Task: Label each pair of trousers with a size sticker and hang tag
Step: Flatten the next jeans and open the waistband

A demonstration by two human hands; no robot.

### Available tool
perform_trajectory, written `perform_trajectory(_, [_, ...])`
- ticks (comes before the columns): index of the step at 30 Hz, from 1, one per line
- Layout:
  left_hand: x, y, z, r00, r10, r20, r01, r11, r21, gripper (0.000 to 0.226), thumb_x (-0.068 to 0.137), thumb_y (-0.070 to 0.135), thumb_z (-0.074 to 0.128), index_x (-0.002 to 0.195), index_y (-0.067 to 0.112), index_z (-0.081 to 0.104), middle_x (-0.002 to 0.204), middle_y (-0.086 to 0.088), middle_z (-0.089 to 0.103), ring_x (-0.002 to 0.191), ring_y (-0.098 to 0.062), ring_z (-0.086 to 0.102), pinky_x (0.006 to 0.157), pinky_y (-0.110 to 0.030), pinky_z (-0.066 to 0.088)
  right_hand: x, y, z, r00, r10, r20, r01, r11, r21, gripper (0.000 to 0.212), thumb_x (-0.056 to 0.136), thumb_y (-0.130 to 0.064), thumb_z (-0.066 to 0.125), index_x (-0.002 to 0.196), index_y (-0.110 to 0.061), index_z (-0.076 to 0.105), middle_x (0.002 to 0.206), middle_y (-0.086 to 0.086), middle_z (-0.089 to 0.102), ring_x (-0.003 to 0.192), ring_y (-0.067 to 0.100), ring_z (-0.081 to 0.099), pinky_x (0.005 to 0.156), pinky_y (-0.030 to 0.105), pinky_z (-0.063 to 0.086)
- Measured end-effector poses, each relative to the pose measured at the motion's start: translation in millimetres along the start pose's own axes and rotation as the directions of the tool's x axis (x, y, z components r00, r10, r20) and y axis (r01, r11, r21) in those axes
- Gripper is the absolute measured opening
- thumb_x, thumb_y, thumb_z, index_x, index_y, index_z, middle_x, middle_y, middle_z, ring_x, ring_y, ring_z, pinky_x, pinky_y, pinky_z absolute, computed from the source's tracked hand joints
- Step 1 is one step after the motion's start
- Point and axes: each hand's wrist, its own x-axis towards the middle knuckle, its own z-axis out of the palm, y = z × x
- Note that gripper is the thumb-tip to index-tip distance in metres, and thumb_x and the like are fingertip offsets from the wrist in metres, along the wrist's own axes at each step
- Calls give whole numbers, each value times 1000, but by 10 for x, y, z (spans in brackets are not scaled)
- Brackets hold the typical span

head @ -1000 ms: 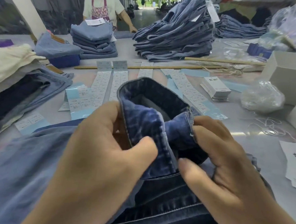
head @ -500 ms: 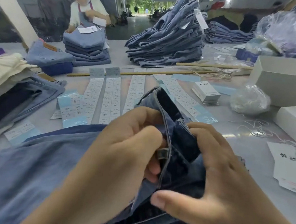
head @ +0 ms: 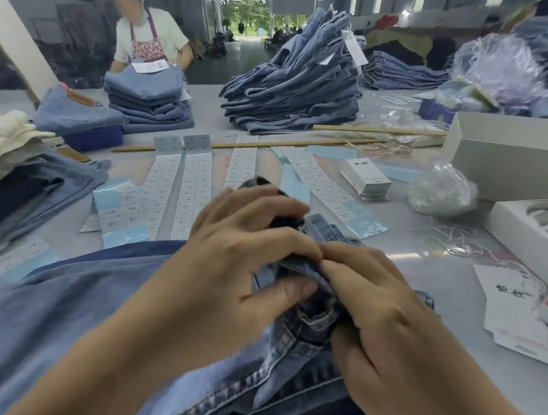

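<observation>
A pair of blue denim trousers [head: 54, 320] lies across the near table edge, its waistband bunched up at the middle. My left hand [head: 240, 264] grips the waistband from the left, thumb pressed on the fabric. My right hand [head: 385, 318] pinches the same waistband from the right, and the fingertips of both hands meet. Strips of white size stickers [head: 194, 186] on blue backing lie just beyond my hands. A stack of white hang tags [head: 367, 179] sits behind on the right, and loose hang tags [head: 516, 314] lie at the right edge.
Piles of folded jeans [head: 297, 89] stand at the back, with more jeans [head: 16, 189] on the left. White boxes [head: 518, 154], a clear plastic bag [head: 441, 190], loose string [head: 453, 238] and wooden sticks [head: 305, 145] lie on the right. A person in an apron [head: 148, 38] works across the table.
The raised waistband has been pushed down and bunched together. My two hands have closed in on it until their fingertips meet. The view has tilted up slightly.
</observation>
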Motion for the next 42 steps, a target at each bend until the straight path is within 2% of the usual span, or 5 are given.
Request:
perform_trajectory(5, [187, -67, -140, 999, -14, -45, 6, 982, -187, 43, 88, 52, 51, 71, 15, 63, 69, 1, 59, 74, -12, 59, 93, -22, 40, -55, -23, 124, 934, 148, -324, -145, 989, 34, 32, 78, -24, 52, 109, -16, 56, 107, -4, 54, 98, 16, 55, 78, 30, 46])
perform_trajectory(14, [352, 29, 47, 992, -121, 24, 122, 927, -354, 53, 81, 64, 51, 55, 19, 38, 48, 9, 28, 43, -6, 25, 43, -20, 21, -11, 210, 129, 954, 215, -210, -168, 961, 218, 18, 79, -17, 54, 67, -20, 42, 57, -2, 44, 54, 18, 43, 50, 40, 39])
perform_trajectory(28, [221, 12, 767, 884, -458, -89, 390, 830, -400, 71, 74, 92, 12, 125, 48, 37, 119, 29, 43, 117, 7, 38, 93, -21, 31, -26, 432, 115, 982, 105, 155, -164, 881, 444, 39, 76, -29, 64, 113, -26, 54, 85, -7, 70, 74, 17, 67, 63, 41, 54])
perform_trajectory(37, [141, 25, 816, 903, -347, 252, 410, 872, -267, 84, 72, 91, 2, 148, 57, -3, 154, 42, -8, 135, 24, -14, 117, -17, -1, 190, 672, 21, 949, -152, -277, 151, 988, -27, 6, 81, -10, 74, 80, -12, 69, 92, -6, 61, 83, 16, 57, 69, 27, 47])
perform_trajectory(42, [143, 52, 895, 857, -316, 407, 330, 943, 37, 97, 66, 86, -8, 152, 42, -16, 152, 30, -27, 133, 16, -32, 116, -21, -17, 130, 790, 94, 836, 336, -434, -174, 912, 371, 30, 86, -2, 69, 95, -30, 68, 85, -12, 69, 81, 0, 64, 67, 5, 46])
